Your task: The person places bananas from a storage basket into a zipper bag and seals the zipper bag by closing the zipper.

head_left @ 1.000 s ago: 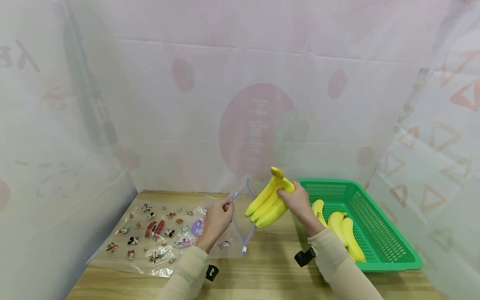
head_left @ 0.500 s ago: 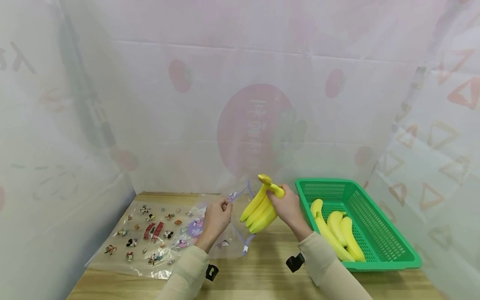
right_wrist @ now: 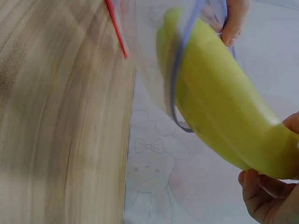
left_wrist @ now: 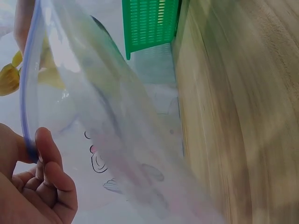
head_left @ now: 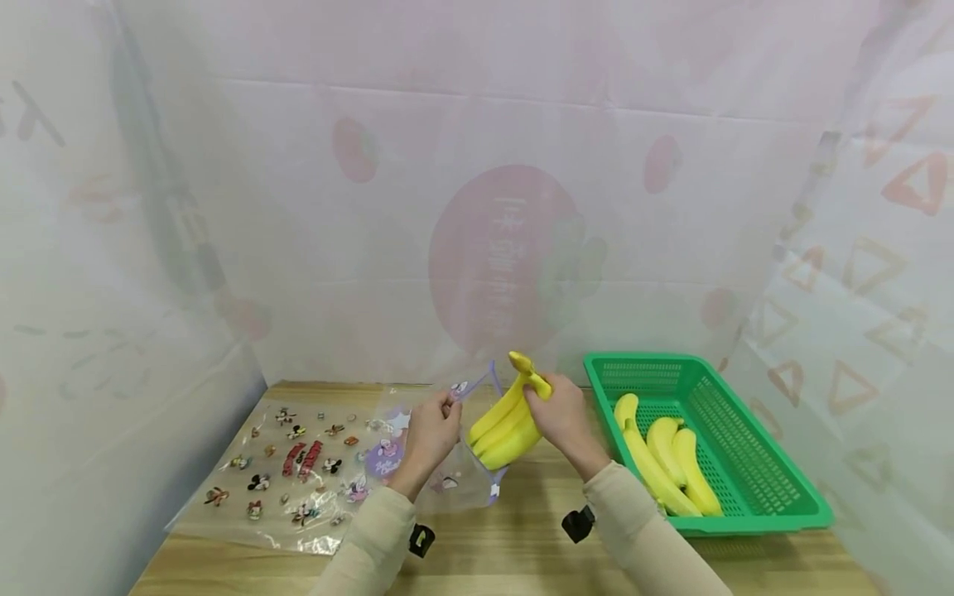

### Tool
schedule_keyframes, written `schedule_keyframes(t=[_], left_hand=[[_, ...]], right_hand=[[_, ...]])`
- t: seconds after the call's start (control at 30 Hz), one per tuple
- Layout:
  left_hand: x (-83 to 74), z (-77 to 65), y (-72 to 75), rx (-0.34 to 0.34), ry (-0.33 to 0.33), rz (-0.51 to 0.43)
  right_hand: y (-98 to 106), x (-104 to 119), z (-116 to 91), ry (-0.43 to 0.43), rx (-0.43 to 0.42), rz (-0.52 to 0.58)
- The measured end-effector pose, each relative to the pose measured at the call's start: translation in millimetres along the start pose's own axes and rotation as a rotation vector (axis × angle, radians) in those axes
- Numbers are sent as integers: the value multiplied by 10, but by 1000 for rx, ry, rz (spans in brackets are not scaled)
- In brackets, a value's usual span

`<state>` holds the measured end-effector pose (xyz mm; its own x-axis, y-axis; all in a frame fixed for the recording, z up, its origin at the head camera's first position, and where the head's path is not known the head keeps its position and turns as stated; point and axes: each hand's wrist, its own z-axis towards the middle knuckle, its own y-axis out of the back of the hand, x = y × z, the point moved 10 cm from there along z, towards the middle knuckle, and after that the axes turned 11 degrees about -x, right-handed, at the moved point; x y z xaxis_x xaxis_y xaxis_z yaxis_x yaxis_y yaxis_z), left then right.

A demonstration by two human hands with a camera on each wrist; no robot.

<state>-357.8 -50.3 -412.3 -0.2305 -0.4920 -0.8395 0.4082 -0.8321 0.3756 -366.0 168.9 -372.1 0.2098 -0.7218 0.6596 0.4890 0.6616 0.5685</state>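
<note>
My left hand (head_left: 431,434) pinches the purple-edged rim of a clear printed zip bag (head_left: 456,490) between thumb and finger. The bag's mouth gapes toward the right. A bunch of yellow bananas (head_left: 505,432) is gripped near its stem by my right hand (head_left: 564,418). It tilts down to the left, stem up. In the right wrist view the banana tips (right_wrist: 172,42) lie inside the bag's mouth, behind the purple rim (right_wrist: 176,74). The left wrist view has the bag film (left_wrist: 112,112) across its middle, with the bunch blurred behind it.
A green basket (head_left: 775,463) with several bananas (head_left: 656,476) stands at the right on the wooden table (head_left: 537,546). At the left lies a flat, clear bag (head_left: 246,488) with cartoon prints. White printed sheeting (head_left: 477,124) encloses the back and sides.
My right hand has moved left and slightly down with the bananas, bringing their tips into the bag's mouth. My left hand has stayed nearly still, holding the rim.
</note>
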Motion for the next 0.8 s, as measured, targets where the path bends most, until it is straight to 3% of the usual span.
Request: schedule_keyframes(t=[0.47, 0.8], left_hand=[[-27, -19, -21, 25, 8, -59], [-32, -25, -46, 35, 3, -81]], right_hand=[[-120, 91, -91, 36, 115, -58], [-172, 159, -128, 117, 114, -119]])
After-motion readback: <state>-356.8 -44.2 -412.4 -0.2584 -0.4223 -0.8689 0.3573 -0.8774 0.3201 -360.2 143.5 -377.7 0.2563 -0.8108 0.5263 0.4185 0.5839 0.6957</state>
